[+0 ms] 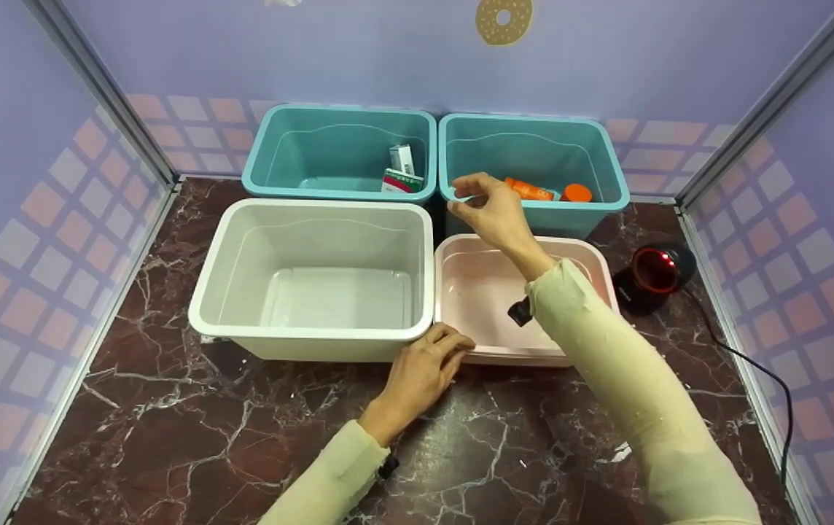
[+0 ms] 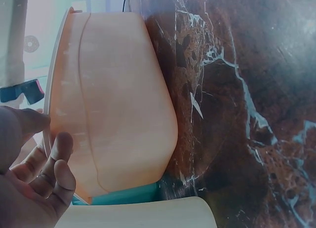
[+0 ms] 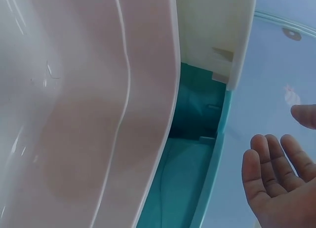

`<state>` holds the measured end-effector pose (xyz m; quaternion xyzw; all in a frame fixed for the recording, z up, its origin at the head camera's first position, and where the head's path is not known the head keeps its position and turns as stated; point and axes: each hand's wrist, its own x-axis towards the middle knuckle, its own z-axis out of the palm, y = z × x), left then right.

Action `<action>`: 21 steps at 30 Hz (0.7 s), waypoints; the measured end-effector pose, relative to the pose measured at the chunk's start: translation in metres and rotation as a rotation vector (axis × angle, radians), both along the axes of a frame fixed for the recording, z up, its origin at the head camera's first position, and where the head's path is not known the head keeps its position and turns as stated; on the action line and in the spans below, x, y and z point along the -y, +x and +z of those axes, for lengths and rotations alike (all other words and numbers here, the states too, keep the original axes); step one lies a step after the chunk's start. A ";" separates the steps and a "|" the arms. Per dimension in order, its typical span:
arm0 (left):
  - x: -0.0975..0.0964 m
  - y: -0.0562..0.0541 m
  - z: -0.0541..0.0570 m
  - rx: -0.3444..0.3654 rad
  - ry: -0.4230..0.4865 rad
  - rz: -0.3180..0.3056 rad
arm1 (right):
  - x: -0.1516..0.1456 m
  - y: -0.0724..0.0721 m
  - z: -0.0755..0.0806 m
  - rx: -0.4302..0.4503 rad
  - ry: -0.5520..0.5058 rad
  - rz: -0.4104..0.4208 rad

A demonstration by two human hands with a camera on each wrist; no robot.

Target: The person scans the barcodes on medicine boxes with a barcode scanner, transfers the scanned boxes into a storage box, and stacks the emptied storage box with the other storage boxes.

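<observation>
My left hand is at the near left corner of the pink bin. In the left wrist view its thumb and fingers pinch the rim of that bin. My right hand reaches across the pink bin and hovers by the near left corner of the right teal bin. Nothing lies between its loosely bent fingers in the right wrist view. Inside the right teal bin are an orange tube and an orange cap, partly hidden by the rim.
A white bin stands left of the pink one. Behind it, the left teal bin holds small boxes. A black scanner-like device with a red glow and cable sits at the right. Walls bound the marbled tabletop.
</observation>
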<state>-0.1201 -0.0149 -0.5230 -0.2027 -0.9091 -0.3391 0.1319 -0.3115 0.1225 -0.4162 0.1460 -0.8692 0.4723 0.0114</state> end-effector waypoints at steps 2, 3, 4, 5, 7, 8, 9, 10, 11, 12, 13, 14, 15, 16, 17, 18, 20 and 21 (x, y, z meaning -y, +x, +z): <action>0.000 0.000 0.000 -0.008 -0.002 -0.001 | -0.004 0.003 0.001 -0.001 0.000 -0.004; 0.000 0.000 0.000 -0.003 -0.003 0.000 | -0.006 0.005 0.001 -0.002 -0.001 -0.004; 0.000 0.000 0.000 -0.001 -0.003 0.000 | -0.008 0.006 0.001 -0.001 -0.001 -0.005; 0.000 0.000 0.000 0.002 -0.004 0.001 | -0.011 0.008 0.001 0.000 -0.003 -0.006; 0.001 0.000 0.000 0.007 -0.006 0.000 | -0.015 0.011 0.002 0.000 -0.005 -0.009; 0.001 0.000 -0.001 0.010 -0.008 0.000 | -0.018 0.012 0.002 -0.003 -0.007 -0.008; 0.001 0.000 -0.001 0.013 -0.009 0.001 | -0.020 0.013 0.002 -0.006 -0.006 -0.009; 0.001 0.000 -0.001 0.014 -0.009 0.002 | -0.023 0.014 0.002 -0.009 -0.008 -0.011; 0.001 0.000 -0.001 0.016 -0.011 0.002 | -0.025 0.015 0.003 -0.015 -0.010 -0.010; 0.001 0.000 -0.001 0.018 -0.012 0.002 | -0.027 0.016 0.003 -0.021 -0.013 -0.009; 0.001 0.000 -0.001 0.018 -0.013 0.004 | -0.030 0.017 0.003 -0.026 -0.018 -0.008; 0.001 0.000 -0.001 0.019 -0.013 0.004 | -0.032 0.017 0.003 -0.032 -0.022 -0.006; 0.001 0.000 -0.001 0.019 -0.013 0.005 | -0.035 0.019 0.003 -0.036 -0.026 -0.005; 0.001 0.000 -0.001 0.016 -0.011 0.004 | -0.037 0.020 0.003 -0.041 -0.029 -0.005; 0.001 0.000 -0.001 0.016 -0.010 0.003 | -0.040 0.021 0.003 -0.047 -0.029 -0.004; 0.001 0.000 -0.001 0.015 -0.009 0.003 | -0.042 0.022 0.003 -0.051 -0.028 -0.006; 0.001 0.000 -0.001 0.015 -0.007 0.003 | -0.047 0.025 0.002 -0.061 -0.029 -0.010; 0.000 0.000 -0.001 0.015 -0.006 0.003 | -0.049 0.026 0.002 -0.067 -0.028 -0.014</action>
